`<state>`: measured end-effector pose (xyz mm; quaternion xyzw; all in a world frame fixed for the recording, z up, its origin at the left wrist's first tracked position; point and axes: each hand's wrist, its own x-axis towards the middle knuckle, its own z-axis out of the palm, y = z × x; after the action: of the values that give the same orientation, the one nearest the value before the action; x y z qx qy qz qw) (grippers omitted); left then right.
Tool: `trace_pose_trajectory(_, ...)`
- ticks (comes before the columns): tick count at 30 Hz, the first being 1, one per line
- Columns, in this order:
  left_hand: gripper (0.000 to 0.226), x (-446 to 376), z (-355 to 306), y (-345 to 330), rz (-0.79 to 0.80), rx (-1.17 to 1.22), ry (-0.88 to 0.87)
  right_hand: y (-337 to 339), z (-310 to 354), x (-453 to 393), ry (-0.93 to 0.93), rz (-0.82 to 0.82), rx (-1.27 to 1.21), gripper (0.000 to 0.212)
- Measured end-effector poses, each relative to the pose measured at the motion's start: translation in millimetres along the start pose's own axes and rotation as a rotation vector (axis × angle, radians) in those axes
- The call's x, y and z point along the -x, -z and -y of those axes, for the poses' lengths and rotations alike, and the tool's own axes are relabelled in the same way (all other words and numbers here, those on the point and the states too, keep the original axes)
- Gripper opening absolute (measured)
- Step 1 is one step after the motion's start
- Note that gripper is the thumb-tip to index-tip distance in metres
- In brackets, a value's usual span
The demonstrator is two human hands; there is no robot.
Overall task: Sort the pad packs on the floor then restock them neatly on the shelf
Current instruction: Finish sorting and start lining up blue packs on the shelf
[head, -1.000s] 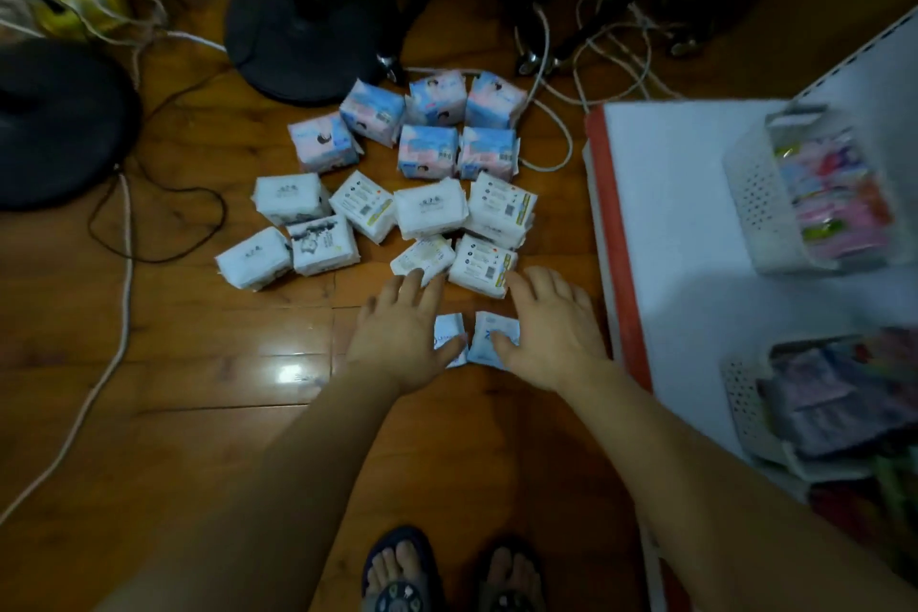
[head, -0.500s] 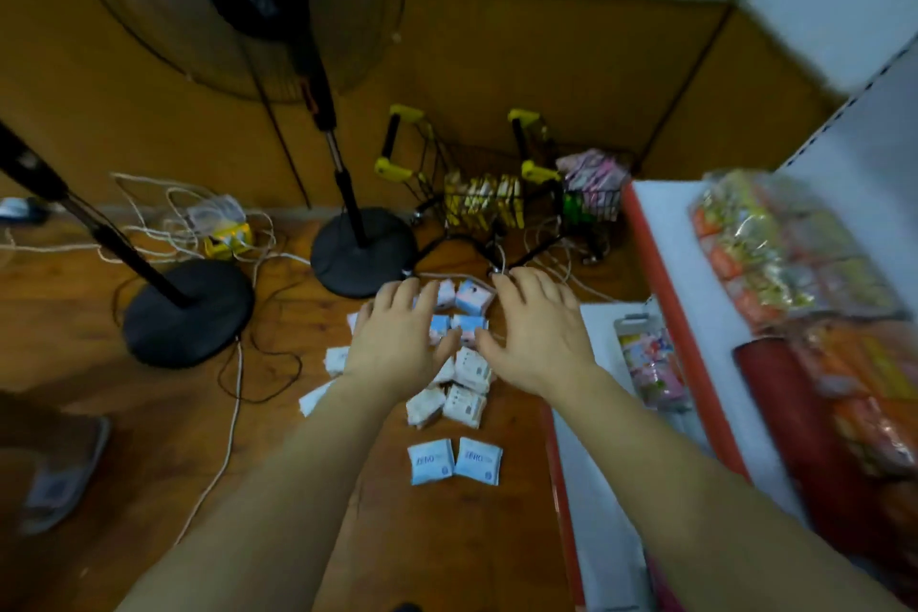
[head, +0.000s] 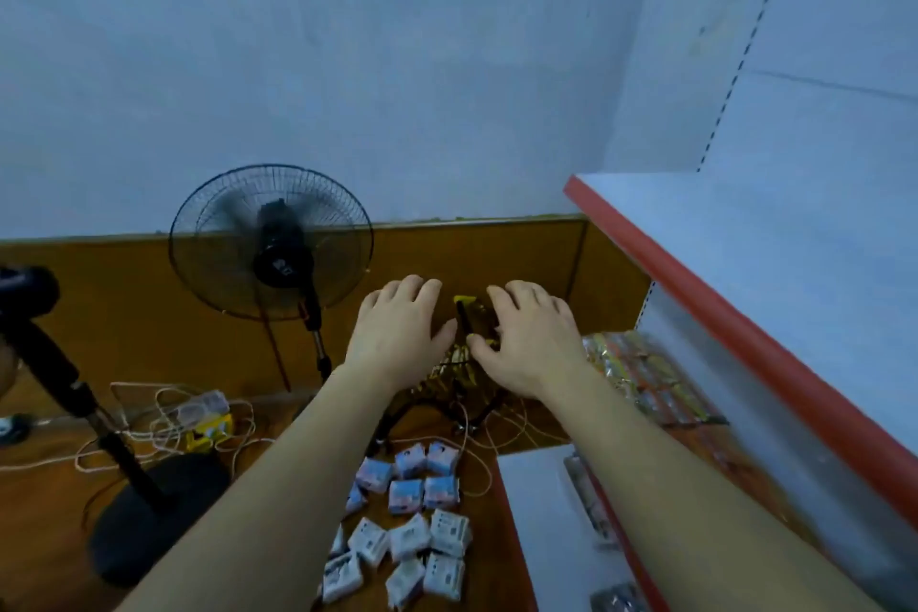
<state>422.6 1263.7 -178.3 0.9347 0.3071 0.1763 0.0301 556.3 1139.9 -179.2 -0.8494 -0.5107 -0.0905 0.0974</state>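
Observation:
Several pad packs lie on the wooden floor between my forearms: pink and blue packs (head: 408,480) farther off, white packs (head: 411,547) nearer me. My left hand (head: 400,331) and my right hand (head: 526,338) are stretched out in front of me at about chest height, palms down, fingers relaxed, holding nothing. Both hands hover well above the packs. The white shelf (head: 775,234) with a red front edge runs along the right, and a lower white shelf board (head: 541,512) sits beside the packs.
A black standing fan (head: 270,244) is by the wood-panelled wall, a second fan's pole and round base (head: 154,507) at left. Loose cables (head: 164,417) trail over the floor. A small yellow-handled cart (head: 464,363) stands behind my hands. Orange snack packs (head: 641,373) fill a middle shelf.
The view has tilted up from the floor toward the wall. Both hands rose off the two blue-white packs and now hang empty in the air; those packs are out of view.

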Motion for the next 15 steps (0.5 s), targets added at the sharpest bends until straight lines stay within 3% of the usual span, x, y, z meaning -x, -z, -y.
trace_pose_trajectory(7, 0.061, -18, -75, 55, -0.078, 0.062, -0.274, 92, -31, 66, -0.244, -0.122, 0.152, 0.076)
trace_pose_trajectory(15, 0.060, 28, -206, 84, -0.060, 0.235, -0.716, 178, -73, 218, -0.641, -0.173, 0.320, 0.072)
